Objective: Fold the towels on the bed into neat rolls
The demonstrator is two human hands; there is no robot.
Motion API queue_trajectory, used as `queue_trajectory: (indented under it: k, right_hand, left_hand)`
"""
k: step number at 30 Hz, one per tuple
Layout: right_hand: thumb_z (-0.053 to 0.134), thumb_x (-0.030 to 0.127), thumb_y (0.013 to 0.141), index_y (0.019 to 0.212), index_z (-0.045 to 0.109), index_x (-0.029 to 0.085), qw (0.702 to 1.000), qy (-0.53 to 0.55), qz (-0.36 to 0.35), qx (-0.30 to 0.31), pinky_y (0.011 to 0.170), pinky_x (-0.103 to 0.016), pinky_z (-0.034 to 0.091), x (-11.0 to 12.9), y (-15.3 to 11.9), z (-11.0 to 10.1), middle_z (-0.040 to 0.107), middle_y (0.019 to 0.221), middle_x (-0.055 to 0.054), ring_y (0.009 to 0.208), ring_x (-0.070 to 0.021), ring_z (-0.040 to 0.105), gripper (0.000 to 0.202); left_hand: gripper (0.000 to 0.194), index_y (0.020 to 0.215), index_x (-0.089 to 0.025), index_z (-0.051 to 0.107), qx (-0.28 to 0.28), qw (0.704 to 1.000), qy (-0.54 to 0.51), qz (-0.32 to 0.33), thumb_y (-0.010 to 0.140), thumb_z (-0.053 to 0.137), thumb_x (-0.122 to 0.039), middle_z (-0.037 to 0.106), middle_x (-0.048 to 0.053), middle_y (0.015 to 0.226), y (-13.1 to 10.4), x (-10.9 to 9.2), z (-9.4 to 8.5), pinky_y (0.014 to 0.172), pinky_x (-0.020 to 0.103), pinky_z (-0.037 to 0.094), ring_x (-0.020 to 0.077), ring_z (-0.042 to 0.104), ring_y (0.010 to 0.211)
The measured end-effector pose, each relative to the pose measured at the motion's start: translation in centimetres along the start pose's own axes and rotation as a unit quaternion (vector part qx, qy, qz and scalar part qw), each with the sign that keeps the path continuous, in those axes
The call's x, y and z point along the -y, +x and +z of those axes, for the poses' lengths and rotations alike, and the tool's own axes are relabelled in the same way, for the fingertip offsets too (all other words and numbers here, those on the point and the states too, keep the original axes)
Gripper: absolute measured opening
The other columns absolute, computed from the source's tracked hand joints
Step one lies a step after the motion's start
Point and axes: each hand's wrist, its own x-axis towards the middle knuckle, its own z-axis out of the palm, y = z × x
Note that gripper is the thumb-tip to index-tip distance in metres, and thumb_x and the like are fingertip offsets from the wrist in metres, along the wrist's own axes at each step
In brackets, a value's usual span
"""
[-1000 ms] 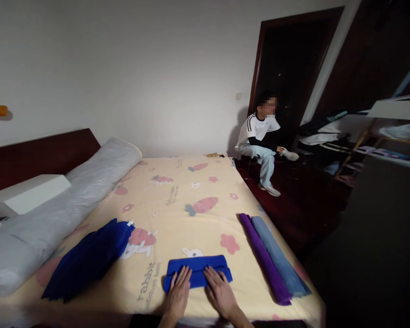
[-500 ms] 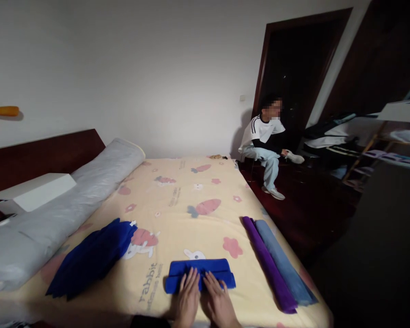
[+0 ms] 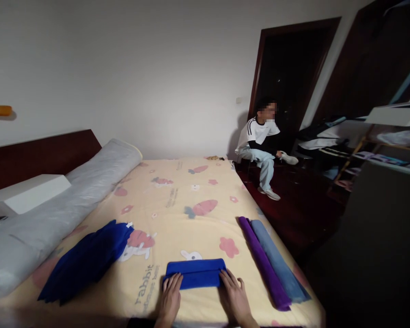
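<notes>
A folded blue cloth [image 3: 200, 272] lies as a flat strip near the front of the bed, a fold line running along its length. On its left end rests my left hand [image 3: 171, 294], fingers stretched over the near edge. My right hand [image 3: 235, 291] touches the right end with its fingertips, the fingers a little apart. To the left is a heap of loose blue cloth [image 3: 85, 262] with a small white tag. A rolled purple cloth [image 3: 264, 264] and a rolled grey-blue cloth [image 3: 280, 259] lie side by side at the right.
The bed sheet [image 3: 177, 205] is yellow with rabbit and carrot prints. A long grey bolster [image 3: 89, 187] and a white box [image 3: 30, 191] lie along the headboard [image 3: 44, 152]. Past the bed's right edge a person [image 3: 259, 141] sits holding a shoe; a shelf [image 3: 392, 136] stands farther right.
My hands have slid apart from the middle of the folded blue cloth to its two ends. The whole view has shifted slightly.
</notes>
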Motion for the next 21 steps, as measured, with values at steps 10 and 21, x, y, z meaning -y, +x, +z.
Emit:
queue_trajectory:
  k: [10, 21]
  right_hand:
    - [0.042, 0.008, 0.075, 0.122, 0.064, 0.014, 0.998, -0.017, 0.061, 0.024, 0.112, -0.058, 0.017, 2.9, 8.2, -4.0, 0.063, 0.130, -0.016, 0.128, -0.0334, 0.050, 0.052]
    - [0.046, 0.023, 0.077, 0.150, 0.034, 0.018, 0.984, 0.101, -0.122, 0.076, 0.118, -0.049, 0.021, 8.0, 7.5, -0.2, 0.026, 0.158, -0.008, 0.146, -0.0274, 0.024, 0.074]
  left_hand:
    - [0.054, 0.132, -0.023, 0.056, 0.055, 0.996, 0.020, -0.070, 0.084, 0.036, -0.008, 0.059, 0.007, 0.139, 5.9, -1.2, -4.4, 0.116, 0.044, 0.028, 0.0197, 0.047, 0.133]
    - [0.068, 0.141, -0.022, 0.046, -0.025, 1.000, 0.009, -0.009, 0.079, 0.028, 0.000, 0.045, 0.002, 0.150, 7.6, -2.7, 1.6, 0.119, 0.038, 0.035, 0.0187, 0.039, 0.141]
